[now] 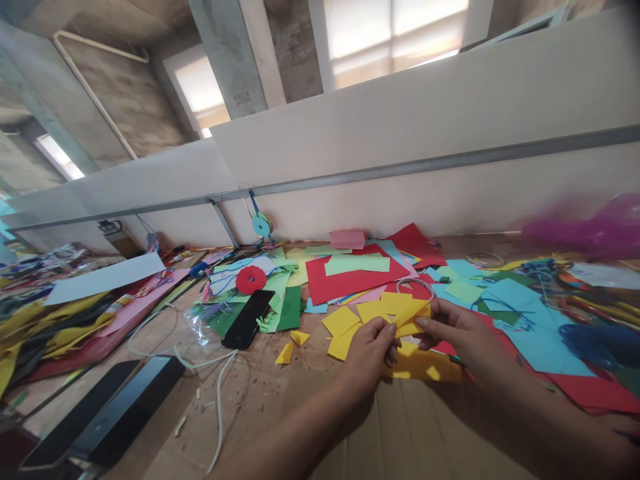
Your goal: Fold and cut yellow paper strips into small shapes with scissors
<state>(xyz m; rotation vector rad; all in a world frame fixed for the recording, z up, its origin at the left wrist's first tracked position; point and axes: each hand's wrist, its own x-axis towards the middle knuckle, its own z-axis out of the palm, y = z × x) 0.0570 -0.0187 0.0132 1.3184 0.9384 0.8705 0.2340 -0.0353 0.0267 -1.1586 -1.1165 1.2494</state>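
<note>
Between my two hands is a piece of yellow paper (411,313), folded or rolled into a pointed shape. My left hand (371,350) pinches its lower left end, and my right hand (447,330) grips its right side. Under and beside them lie yellow paper squares (341,321) and a yellow strip (425,363). Two small folded yellow pieces (286,350) rest on the table to the left. A pale ring (416,283) shows just behind the paper I hold.
A black phone (249,319) with a white cable (220,393) lies left of my hands. Nearer, at left, sits a dark box-shaped device (127,410). Red sheets (325,279), blue paper (540,333) and blue yarn (595,343) cover the back and right. A white partition (425,193) rises behind.
</note>
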